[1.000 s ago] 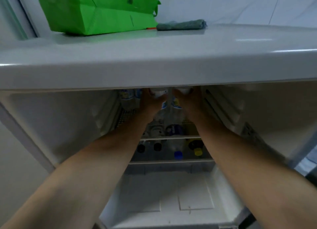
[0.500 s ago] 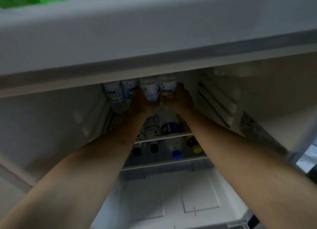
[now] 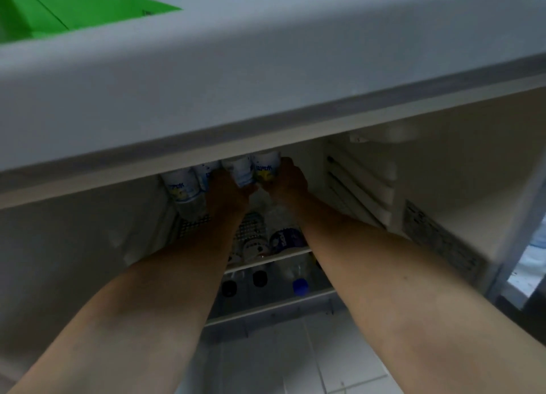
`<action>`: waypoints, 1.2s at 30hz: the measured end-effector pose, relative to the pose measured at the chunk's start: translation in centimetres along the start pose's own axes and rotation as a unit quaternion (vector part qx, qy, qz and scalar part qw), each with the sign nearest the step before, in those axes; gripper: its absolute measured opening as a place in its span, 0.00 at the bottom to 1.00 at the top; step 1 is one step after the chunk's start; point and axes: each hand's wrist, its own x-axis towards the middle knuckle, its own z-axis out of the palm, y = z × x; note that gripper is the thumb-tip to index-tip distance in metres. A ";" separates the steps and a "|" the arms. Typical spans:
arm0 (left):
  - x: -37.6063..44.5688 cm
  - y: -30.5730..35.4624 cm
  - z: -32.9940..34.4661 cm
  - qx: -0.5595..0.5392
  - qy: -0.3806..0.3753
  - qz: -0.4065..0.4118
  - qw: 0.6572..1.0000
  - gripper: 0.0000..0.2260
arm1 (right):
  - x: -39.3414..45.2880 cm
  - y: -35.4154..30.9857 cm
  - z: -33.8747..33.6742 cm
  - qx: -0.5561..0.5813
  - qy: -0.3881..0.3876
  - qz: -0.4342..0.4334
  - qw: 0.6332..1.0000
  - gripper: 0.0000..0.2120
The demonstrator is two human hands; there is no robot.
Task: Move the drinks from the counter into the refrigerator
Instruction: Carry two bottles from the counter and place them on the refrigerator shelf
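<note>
Both arms reach deep into the open refrigerator (image 3: 443,186), onto its top wire shelf (image 3: 189,225). My left hand (image 3: 227,192) grips a clear water bottle with a white and blue label (image 3: 240,172). My right hand (image 3: 288,180) grips the bottle beside it, with a yellow mark on its label (image 3: 267,167). Two more such bottles (image 3: 180,186) stand to the left on the same shelf. The bottles' tops are hidden by the refrigerator's top edge.
Other bottles lie on the shelf below (image 3: 285,237), and capped bottles (image 3: 300,285) show on a lower shelf. A green bag (image 3: 59,6) rests on top of the refrigerator. Ribbed rails (image 3: 360,192) line the right inner wall. A white drawer floor (image 3: 295,358) lies at the bottom.
The view has dipped lower, so the bottles on the top shelf come into sight. Both hands stay on their bottles at the shelf's back and barely move.
</note>
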 end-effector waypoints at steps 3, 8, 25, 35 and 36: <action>0.0 0.0 0.1 -0.009 -0.006 -0.013 1.000 0.40 | -0.3 0.1 -0.1 -0.031 -0.008 0.003 0.999 0.26; -0.4 0.0 0.6 -0.041 -0.004 -0.022 0.999 0.48 | -1.9 0.6 0.1 0.032 -0.034 -0.016 0.999 0.29; -10.1 2.3 -1.9 -0.100 0.062 0.009 0.993 0.08 | -15.3 1.0 -4.6 0.045 0.018 -0.010 0.999 0.08; -32.2 7.3 -1.7 -0.297 -0.070 0.099 0.947 0.00 | -36.4 9.4 -10.8 0.052 0.137 0.073 0.986 0.08; -34.6 7.4 -1.4 -0.295 -0.100 0.096 0.945 0.01 | -38.9 10.7 -11.8 0.055 0.159 0.091 0.982 0.08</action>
